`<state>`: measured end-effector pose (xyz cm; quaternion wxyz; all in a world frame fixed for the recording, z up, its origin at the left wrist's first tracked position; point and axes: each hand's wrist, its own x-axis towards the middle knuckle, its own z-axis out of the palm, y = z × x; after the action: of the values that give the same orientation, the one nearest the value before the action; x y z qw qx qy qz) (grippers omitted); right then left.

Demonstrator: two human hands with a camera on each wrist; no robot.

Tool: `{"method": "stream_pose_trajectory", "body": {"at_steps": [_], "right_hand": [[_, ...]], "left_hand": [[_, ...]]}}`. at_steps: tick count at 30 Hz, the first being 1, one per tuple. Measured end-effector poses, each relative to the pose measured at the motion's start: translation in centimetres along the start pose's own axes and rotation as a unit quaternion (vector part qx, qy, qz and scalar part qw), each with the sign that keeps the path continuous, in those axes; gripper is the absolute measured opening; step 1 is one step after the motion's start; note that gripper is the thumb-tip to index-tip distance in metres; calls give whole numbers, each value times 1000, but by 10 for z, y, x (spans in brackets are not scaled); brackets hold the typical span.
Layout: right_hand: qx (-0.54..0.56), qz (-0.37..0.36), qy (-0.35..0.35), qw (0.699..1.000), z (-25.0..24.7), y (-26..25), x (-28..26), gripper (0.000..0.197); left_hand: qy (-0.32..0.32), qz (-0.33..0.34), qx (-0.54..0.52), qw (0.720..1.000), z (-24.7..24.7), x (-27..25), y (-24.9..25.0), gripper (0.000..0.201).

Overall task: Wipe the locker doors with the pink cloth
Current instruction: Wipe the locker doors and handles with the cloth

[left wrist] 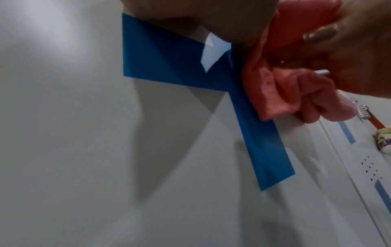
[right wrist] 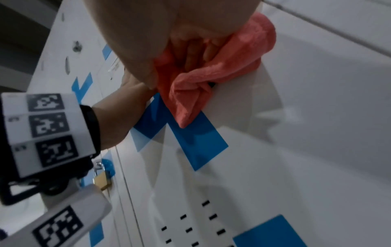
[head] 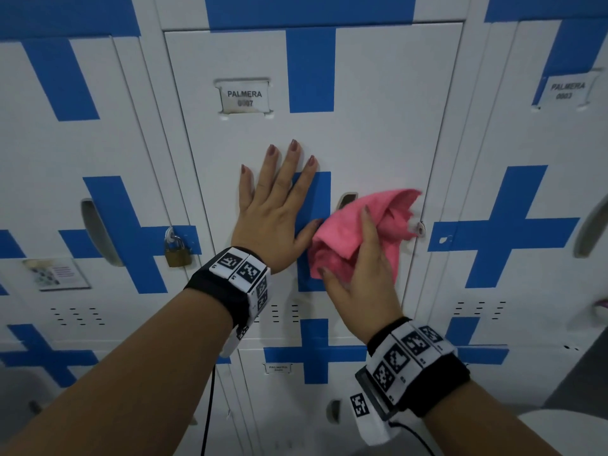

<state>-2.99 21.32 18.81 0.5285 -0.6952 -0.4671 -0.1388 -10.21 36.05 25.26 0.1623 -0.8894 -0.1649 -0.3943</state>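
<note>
The middle locker door is white with blue tape crosses and a name tag. My left hand lies flat on it with straight fingers, pressing over the blue cross. Just to its right, my right hand grips the bunched pink cloth against the door, over the recessed handle and close to the latch loop. The right wrist view shows fingers curled into the pink cloth. In the left wrist view the pink cloth sits on the blue tape.
The left locker door has a brass padlock on its latch and a sticker low down. The right door carries another tag. Vent slots and a lower row of doors lie beneath my hands.
</note>
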Motion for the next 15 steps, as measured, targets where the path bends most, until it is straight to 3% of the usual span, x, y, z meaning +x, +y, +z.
{"method": "stream_pose_trajectory", "body": {"at_steps": [2, 4, 7, 11, 15], "right_hand": [[52, 12, -8, 999, 0, -3, 7, 98], [37, 3, -18, 999, 3, -10, 10, 104], [-14, 6, 5, 1000, 5, -17, 14, 107], [-123, -35, 14, 992, -2, -14, 15, 96], [-235, -101, -36, 966, -3, -2, 3, 89]], "left_hand": [[-3, 2, -2, 1000, 0, 0, -1, 82], [-4, 4, -2, 1000, 0, 0, -1, 84], [-3, 4, -1, 1000, 0, 0, -1, 83], [0, -1, -5, 1000, 1, 0, 0, 83], [10, -3, 3, 1000, 2, 0, 2, 80]]}}
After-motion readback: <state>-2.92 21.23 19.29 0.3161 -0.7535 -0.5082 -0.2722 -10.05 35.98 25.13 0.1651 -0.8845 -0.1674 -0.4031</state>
